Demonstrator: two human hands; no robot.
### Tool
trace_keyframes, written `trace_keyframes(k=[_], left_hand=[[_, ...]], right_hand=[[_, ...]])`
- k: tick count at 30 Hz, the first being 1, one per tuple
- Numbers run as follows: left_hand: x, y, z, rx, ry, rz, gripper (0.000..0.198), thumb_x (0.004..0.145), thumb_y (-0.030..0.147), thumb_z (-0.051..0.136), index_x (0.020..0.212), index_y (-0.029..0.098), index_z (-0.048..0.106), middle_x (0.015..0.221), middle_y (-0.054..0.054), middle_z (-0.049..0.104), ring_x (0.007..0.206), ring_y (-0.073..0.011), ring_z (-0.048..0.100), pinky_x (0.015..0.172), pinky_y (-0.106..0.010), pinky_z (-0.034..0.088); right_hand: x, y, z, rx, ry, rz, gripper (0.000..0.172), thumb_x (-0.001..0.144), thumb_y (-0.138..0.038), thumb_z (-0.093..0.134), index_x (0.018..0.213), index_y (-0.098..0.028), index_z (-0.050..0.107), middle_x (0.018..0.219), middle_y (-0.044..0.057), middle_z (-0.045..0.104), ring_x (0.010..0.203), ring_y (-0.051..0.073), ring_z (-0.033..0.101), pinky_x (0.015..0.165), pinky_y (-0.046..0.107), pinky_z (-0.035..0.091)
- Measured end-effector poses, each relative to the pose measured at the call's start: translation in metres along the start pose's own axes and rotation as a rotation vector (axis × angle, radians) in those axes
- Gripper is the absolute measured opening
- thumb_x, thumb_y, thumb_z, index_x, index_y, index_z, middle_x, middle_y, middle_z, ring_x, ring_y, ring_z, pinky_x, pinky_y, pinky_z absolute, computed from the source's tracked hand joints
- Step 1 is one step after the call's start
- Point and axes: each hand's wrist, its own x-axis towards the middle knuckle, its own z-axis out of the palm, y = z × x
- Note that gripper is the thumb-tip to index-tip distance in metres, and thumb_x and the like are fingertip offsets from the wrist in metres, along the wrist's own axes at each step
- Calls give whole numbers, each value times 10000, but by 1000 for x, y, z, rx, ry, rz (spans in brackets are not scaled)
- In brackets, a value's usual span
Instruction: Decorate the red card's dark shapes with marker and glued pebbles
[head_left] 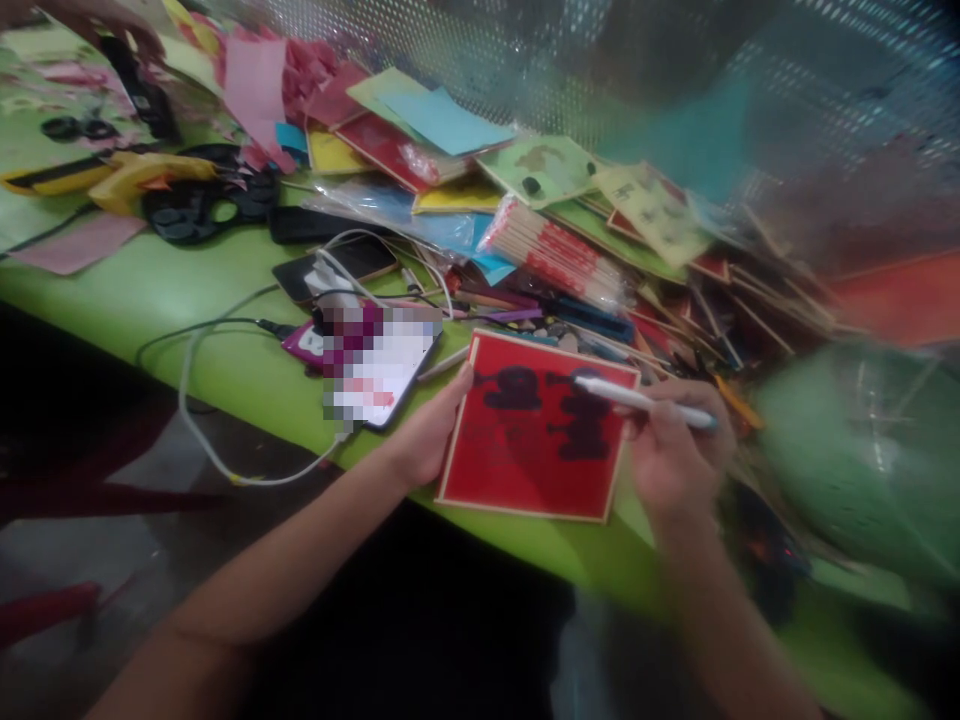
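A red square board with pale wooden edges lies tilted at the front edge of the green table. Dark, blurred shapes are drawn across its upper half. My left hand grips the board's left edge, with the fingers partly hidden behind it. In my right hand, closed in a writing grip, is a white marker pen. Its tip is over the dark shapes at the upper right of the board; whether it touches cannot be made out. Left of the board lies a phone with a lit screen, partly pixelated, plugged into a white cable.
Behind the board spreads a pile of coloured cards and a plastic-wrapped bundle of sticks. A green balloon-like ball stands at right. Another person's hand holds a black object near yellow-black tools at far left.
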Motion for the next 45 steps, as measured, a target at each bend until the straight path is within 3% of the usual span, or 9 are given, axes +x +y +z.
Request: trace_keyframes(k=[5, 10, 24, 32, 39, 45], left_hand=[[-2, 3, 4, 35, 2, 23, 629, 1033, 669, 509, 1383, 183, 701, 1308, -149, 777, 1244, -362, 728, 1124, -569, 537], [-3, 3, 2, 36, -56, 28, 634, 1034, 677, 490, 1409, 204, 685, 1324, -139, 771, 1315, -373, 687, 1151, -565, 520], [-2, 2, 0, 72, 14, 46, 585, 1046, 640, 492, 1423, 228, 666, 1276, -126, 790, 1234, -361, 733, 1107, -588, 545], [1, 4, -15, 54, 18, 85, 524, 1042, 580, 549, 1455, 271, 646, 1246, -86, 810, 1251, -317, 735, 1150, -505, 543], [6, 11, -14, 122, 131, 96, 455, 1004, 451, 619, 1337, 158, 723, 1141, -136, 830, 1130, -361, 782, 1112, -571, 563], [9, 17, -10, 154, 126, 65, 476, 1013, 451, 557, 1261, 96, 756, 1144, -177, 823, 1123, -376, 782, 1134, -589, 537]], right_hand=[[10, 0, -15, 38, 108, -21, 223, 908, -391, 771, 827, -226, 644, 704, -32, 628, 560, 122, 631, 465, 233, 426], [12, 2, -21, 8, 102, -26, 280, 918, -447, 737, 791, -226, 621, 683, -32, 604, 528, 122, 605, 453, 241, 411], [13, -3, -23, 68, 107, -36, 239, 917, -408, 726, 789, -221, 652, 669, -31, 609, 517, 106, 567, 468, 233, 422], [19, 5, -32, 44, 149, -72, 278, 920, -460, 717, 808, -218, 638, 701, -31, 606, 539, 105, 603, 448, 222, 407], [26, 6, -38, 133, 103, -120, 277, 934, -479, 716, 829, -226, 673, 702, -26, 645, 521, 94, 562, 455, 225, 414], [29, 2, -43, 142, 89, -140, 329, 945, -560, 695, 861, -244, 668, 639, -46, 635, 496, 94, 528, 476, 235, 414]])
